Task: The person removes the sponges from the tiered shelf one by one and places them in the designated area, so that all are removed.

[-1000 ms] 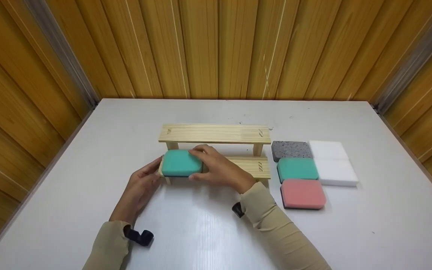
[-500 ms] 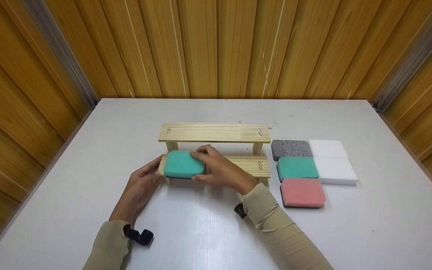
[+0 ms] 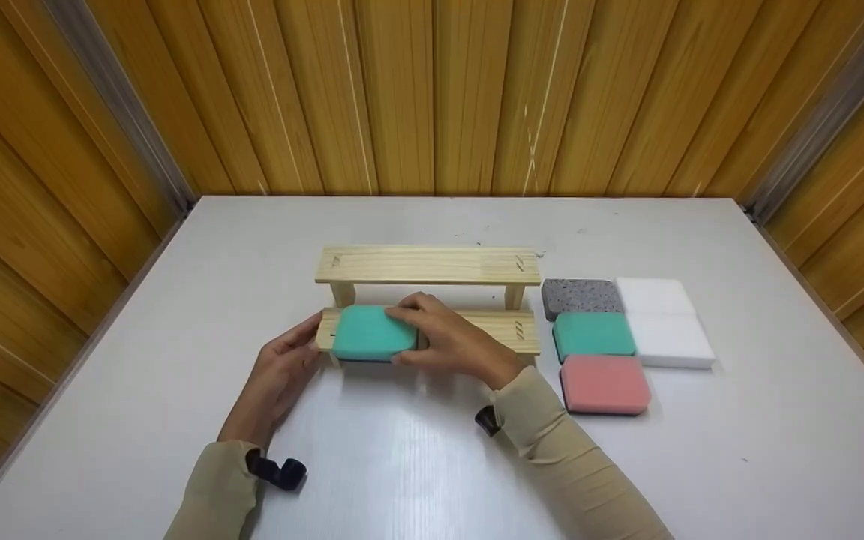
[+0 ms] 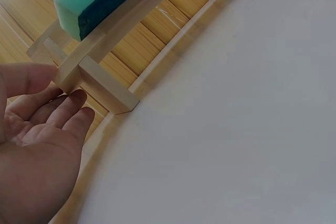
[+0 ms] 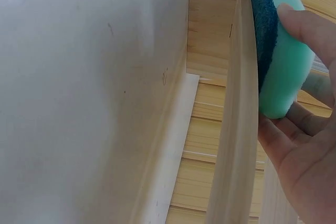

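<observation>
My right hand [image 3: 451,337] grips a green scouring sponge [image 3: 373,332] between thumb and fingers. Its dark scrubbing side faces down against the lower board of a two-tier wooden rack [image 3: 488,326], as the right wrist view shows the sponge [image 5: 287,61] flat along that board [image 5: 239,129]. A short stretch of bare board shows left of the sponge. At the rack's left end, my left hand [image 3: 282,375] holds the lower board's end; in the left wrist view the thumb of this hand [image 4: 44,140] lies over the end and the fingers underneath.
Right of the rack lie a grey speckled block [image 3: 582,298], a second green sponge [image 3: 595,334], a pink sponge [image 3: 605,384] and white foam pads [image 3: 668,322], side by side on the white table [image 3: 402,480]. The rack's bare upper board [image 3: 424,265] stands behind. Wood-panelled walls [image 3: 469,97] enclose the table.
The green sponge has slid a little to the right and slightly nearer along the lower board, my right hand going with it. My left hand stays at the rack's end.
</observation>
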Tool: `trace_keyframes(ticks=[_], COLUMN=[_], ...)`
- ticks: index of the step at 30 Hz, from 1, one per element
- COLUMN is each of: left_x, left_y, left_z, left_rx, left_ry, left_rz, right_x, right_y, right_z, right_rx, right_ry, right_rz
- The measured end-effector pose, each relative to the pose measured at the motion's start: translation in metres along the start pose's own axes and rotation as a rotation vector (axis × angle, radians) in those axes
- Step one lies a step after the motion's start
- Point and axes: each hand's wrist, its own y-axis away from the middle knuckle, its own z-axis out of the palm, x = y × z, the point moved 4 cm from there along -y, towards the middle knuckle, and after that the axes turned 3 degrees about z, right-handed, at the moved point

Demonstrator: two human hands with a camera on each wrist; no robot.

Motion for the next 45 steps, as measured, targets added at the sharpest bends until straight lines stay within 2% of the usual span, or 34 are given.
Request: trace_keyframes(ticks=[9, 18, 31, 45], left_x=[-0.001, -0.001, 0.0, 0.0], left_y=[-0.001, 0.0, 0.0, -0.001], left_z=[-0.001, -0.001, -0.001, -0.002], left_rx=[-0.007, 0.003, 0.01, 0.011], left_ry=[-0.019, -0.005, -0.007, 0.013], left_rz=[0.02, -0.011, -0.03, -0.006], right_x=[-0.001, -0.002, -0.002, 0.002], right_y=[0.005, 0.012, 0.023, 0.033], right_z=[-0.003, -0.006, -0.014, -0.024], right_rx=[0.014, 0.029, 0.036, 0.034], right_ry=[0.032, 0.035, 0.043, 0.056], right_rz=[-0.051, -0.137, -0.177, -0.208])
